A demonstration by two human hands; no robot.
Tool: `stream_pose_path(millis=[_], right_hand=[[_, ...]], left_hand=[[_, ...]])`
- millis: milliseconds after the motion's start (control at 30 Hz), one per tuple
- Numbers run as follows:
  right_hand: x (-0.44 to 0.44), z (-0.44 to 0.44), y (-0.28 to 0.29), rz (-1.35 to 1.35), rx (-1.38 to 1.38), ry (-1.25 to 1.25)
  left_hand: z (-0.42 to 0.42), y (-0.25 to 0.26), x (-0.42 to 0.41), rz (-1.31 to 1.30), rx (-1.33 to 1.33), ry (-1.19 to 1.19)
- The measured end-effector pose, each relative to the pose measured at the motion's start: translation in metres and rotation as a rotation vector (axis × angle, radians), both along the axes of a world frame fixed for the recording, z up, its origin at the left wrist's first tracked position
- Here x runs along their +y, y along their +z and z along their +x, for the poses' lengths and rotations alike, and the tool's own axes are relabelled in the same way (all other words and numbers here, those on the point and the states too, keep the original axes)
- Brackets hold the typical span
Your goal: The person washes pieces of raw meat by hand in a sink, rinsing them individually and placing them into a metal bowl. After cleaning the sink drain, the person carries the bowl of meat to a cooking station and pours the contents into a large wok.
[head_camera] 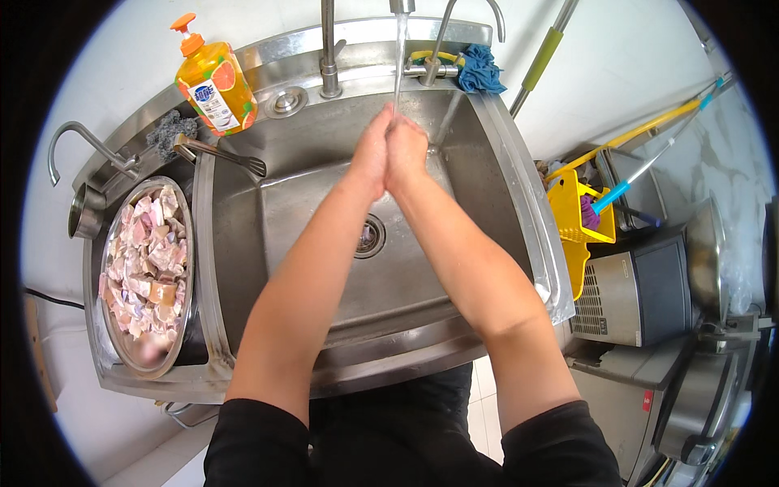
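Over a stainless steel sink basin (304,274), my left hand (369,152) and my right hand (406,146) are pressed together. Water (399,67) from the tap spout (402,6) runs down onto them near the fingertips. No object shows between the hands, though the palms and most fingers are hidden. The drain (369,237) lies below my wrists. To the left, an oval metal tray (190,255) holds raw meat pieces (146,262). An orange pump bottle of liquid soap (217,85) stands at the basin's back left corner.
Metal tongs (225,153) reach over the basin's left edge beside a steel wool scourer (170,135). A metal cup (87,211) stands by the tray. A blue cloth (481,68) lies at the back right. Right of the sink is a yellow mop bucket (566,207).
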State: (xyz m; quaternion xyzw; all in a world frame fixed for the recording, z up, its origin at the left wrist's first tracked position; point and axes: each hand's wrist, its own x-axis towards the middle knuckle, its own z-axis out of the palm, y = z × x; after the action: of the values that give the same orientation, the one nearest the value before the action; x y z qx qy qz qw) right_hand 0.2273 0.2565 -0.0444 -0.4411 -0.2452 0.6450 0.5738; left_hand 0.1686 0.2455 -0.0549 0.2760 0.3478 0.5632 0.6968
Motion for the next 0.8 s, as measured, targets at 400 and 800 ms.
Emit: stream_pose_path(millis=[400, 800], right_hand=[[-0.02, -0.001, -0.071, 0.437, -0.826, 0.609], [-0.087, -0.009, -0.185, 0.703, -1.688, 1.486]], left_hand=[[-0.055, 0.039, -0.105, -0.415, 0.696, -0.319], [-0.144, 0.115, -0.263, -0.004, 1.692, -0.543]])
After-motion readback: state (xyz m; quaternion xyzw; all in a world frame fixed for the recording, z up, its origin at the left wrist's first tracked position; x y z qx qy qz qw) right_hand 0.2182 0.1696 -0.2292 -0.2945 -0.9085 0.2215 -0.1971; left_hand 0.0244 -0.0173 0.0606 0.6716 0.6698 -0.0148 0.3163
